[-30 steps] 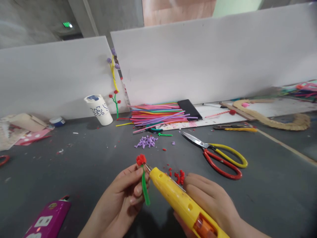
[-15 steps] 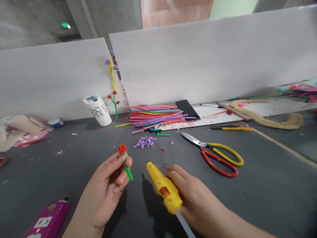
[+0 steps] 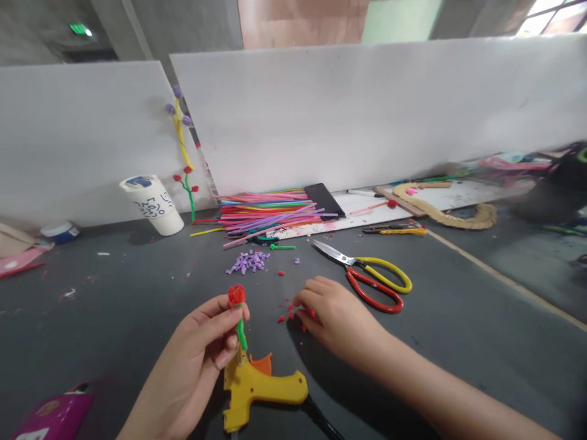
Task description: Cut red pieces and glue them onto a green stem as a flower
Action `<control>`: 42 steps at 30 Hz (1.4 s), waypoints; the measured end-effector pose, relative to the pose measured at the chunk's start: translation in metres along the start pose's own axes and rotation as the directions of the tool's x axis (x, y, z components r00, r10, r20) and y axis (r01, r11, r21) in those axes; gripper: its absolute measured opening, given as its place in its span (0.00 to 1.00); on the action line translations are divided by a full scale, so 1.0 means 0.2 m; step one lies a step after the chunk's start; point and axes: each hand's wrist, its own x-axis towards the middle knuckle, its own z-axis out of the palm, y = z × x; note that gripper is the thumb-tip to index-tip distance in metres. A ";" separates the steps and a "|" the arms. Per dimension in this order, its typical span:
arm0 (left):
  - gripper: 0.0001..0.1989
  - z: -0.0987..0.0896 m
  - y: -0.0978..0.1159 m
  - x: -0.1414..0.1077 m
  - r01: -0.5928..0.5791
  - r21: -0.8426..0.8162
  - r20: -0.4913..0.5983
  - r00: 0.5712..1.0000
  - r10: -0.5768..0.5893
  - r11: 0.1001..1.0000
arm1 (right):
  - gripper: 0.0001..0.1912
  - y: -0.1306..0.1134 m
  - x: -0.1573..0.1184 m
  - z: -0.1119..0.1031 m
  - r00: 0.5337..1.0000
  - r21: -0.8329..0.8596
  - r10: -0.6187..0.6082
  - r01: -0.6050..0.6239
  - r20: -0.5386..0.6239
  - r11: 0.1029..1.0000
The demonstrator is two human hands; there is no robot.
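Observation:
My left hand [image 3: 204,342] pinches a small flower with a red fuzzy head [image 3: 236,295] and a short green stem [image 3: 241,335], held upright. Just below, a yellow glue gun [image 3: 263,388] with an orange trigger lies on the table, its nozzle end partly behind the left fingers. My right hand [image 3: 337,315] is low over loose red pieces [image 3: 290,315], fingers curled, with a bit of red showing between thumb and fingers. Beyond it lie scissors [image 3: 353,263] with one yellow and one red handle. Purple cut pieces [image 3: 249,261] are heaped farther back.
Colourful pipe cleaners [image 3: 270,217] lie by a black phone [image 3: 324,200] against the white board [image 3: 367,116]. A white cup [image 3: 153,205] stands at left near a green stem with red buds [image 3: 188,189]. A yellow cutter [image 3: 398,231] lies behind the scissors. A purple power strip [image 3: 52,415] is front left.
The glue gun has left my right hand and now lies below my left hand. My right hand has moved to the red pieces. My left hand still holds the flower. The view has shifted right.

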 end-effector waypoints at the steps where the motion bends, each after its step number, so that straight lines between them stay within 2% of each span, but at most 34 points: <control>1: 0.05 0.00 -0.01 0.00 0.019 -0.012 -0.003 1.000 -0.019 1.000 | 0.07 0.03 0.00 -0.01 1.000 -0.010 -0.007 0.007 0.010 1.000; 4: 0.04 0.01 -0.02 0.00 0.064 -0.036 0.007 0.998 -0.064 0.997 | 0.07 0.07 0.00 0.02 0.999 -0.039 -0.047 0.048 0.028 0.998; 13: 0.01 0.01 -0.06 0.01 0.114 -0.043 0.090 0.990 -0.109 0.993 | 0.08 -0.04 0.04 0.14 0.983 -0.084 -0.183 0.182 0.002 0.980; 16: 0.01 0.01 -0.07 0.02 0.157 -0.113 0.131 0.981 -0.142 0.981 | 0.09 -0.04 0.05 0.17 0.976 -0.051 -0.217 0.216 -0.006 0.975; 19: 0.02 0.02 -0.07 0.02 0.214 -0.176 0.179 0.967 -0.183 0.961 | 0.07 -0.04 0.05 0.18 0.982 0.033 -0.186 0.187 -0.046 0.982; 23: 0.03 0.02 -0.07 0.01 0.260 -0.218 0.221 0.952 -0.212 0.941 | 0.06 -0.03 0.03 0.11 0.989 0.210 -0.006 0.038 -0.150 0.977; 26: 0.05 0.03 -0.07 0.01 0.291 -0.240 0.225 0.945 -0.238 0.926 | 0.09 -0.03 0.01 0.02 0.982 0.340 0.050 0.015 -0.182 0.940; 30: 0.08 0.04 -0.07 0.00 0.323 -0.288 0.201 0.941 -0.273 0.901 | 0.08 -0.06 -0.03 -0.06 0.961 0.589 0.143 0.026 -0.238 0.807; 32: 0.10 0.06 -0.07 0.00 0.338 -0.296 0.169 0.939 -0.299 0.894 | 0.07 -0.08 -0.05 -0.07 0.954 0.662 0.186 0.016 -0.234 0.750; 35: 0.10 0.07 -0.07 -0.01 0.381 -0.272 0.138 0.924 -0.356 0.884 | 0.07 -0.09 -0.06 -0.10 0.960 0.713 0.195 0.006 -0.199 0.701; 40: 0.10 0.08 -0.09 -0.02 0.408 -0.239 0.151 0.912 -0.381 0.881 | 0.07 -0.10 -0.07 -0.12 0.937 0.660 0.136 0.120 -0.323 0.741; 42: 0.08 0.08 -0.11 -0.02 0.408 -0.226 0.192 0.909 -0.370 0.885 | 0.07 -0.11 -0.07 -0.13 0.938 0.658 0.139 0.113 -0.318 0.745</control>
